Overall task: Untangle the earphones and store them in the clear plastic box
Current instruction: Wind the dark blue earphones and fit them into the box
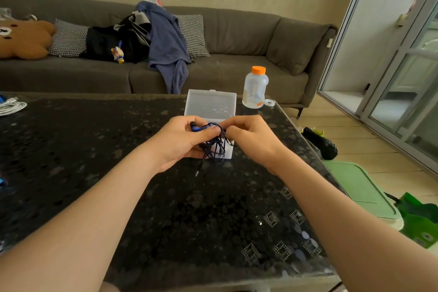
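A tangle of dark blue earphones hangs between my two hands above the dark speckled table. My left hand grips the bundle, with a blue earbud showing near its thumb. My right hand pinches the cord at the top of the tangle. The jack plug dangles just above the tabletop. Right behind my hands stands the clear plastic box with its lid raised open; the hands and cord hide its lower part.
A plastic bottle with an orange cap and a roll of clear tape stand at the table's far right corner. White cables lie at the far left. A grey sofa runs behind; green bins sit on the floor to the right.
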Demonstrator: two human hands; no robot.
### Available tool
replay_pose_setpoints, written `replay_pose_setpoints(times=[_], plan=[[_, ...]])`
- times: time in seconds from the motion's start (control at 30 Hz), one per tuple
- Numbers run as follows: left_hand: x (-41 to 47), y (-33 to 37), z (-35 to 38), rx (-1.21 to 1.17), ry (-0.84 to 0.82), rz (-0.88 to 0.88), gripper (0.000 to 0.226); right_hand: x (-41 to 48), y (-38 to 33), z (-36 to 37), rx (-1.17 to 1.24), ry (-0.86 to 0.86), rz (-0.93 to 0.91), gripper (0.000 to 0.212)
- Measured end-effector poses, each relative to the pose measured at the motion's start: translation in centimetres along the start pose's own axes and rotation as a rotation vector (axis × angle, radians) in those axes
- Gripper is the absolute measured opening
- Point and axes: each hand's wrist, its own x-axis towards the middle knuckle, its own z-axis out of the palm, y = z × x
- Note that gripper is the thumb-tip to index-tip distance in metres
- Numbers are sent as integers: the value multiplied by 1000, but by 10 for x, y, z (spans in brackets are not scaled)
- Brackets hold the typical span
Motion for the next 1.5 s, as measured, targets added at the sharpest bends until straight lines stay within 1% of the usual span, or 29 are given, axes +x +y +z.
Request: replay_pose_setpoints(times=[0.07,0.1,0.2,0.27,0.33,0.43,0.5,0.6,0.7,0.8,0.9,1.0,1.13,1.23,1.37,1.43,1.5], plan=[[0,0,2,40,20,16,22,1,2,0,-19,1,-11,38],[0,0,2,61,27,23,25,0,2,0,-15,-8,-13,35],[-1,1,4,115,14,39,26,-3,4,1,-31,28,-67,13],[0,0,3,164,16,42,22,-3,6,3,-94,75,-124,10],[1,-1,2,198,24,28,21,0,7,6,-131,138,-121,9],[3,1,1,88,57,-10,14,1,6,5,-78,173,-49,12],[5,4,0,24,89,-27,22,-1,4,5,-38,166,-13,11],[7,7,-3,19,134,-46,26,-3,0,4,60,133,27,10],[9,5,-5,37,154,-48,25,-3,-2,5,168,67,58,16],[7,4,-7,-34,151,-40,30,-3,-5,7,213,46,112,22],[5,2,-8,-66,148,16,21,0,-4,7,244,69,143,30],[3,1,-8,0,145,68,15,-1,-8,6,271,30,128,33],[1,1,-7,120,91,130,15,-5,-10,9,243,-40,83,34],[2,0,-8,201,106,177,20,-7,-9,9,195,-34,51,26],[3,1,-8,237,118,223,22,-8,-6,10,56,-56,-9,23],[3,1,-9,229,110,242,26,-7,-5,11,-7,-42,-28,21],[2,2,-9,202,103,252,29,-7,-5,12,-71,-11,-38,15]])
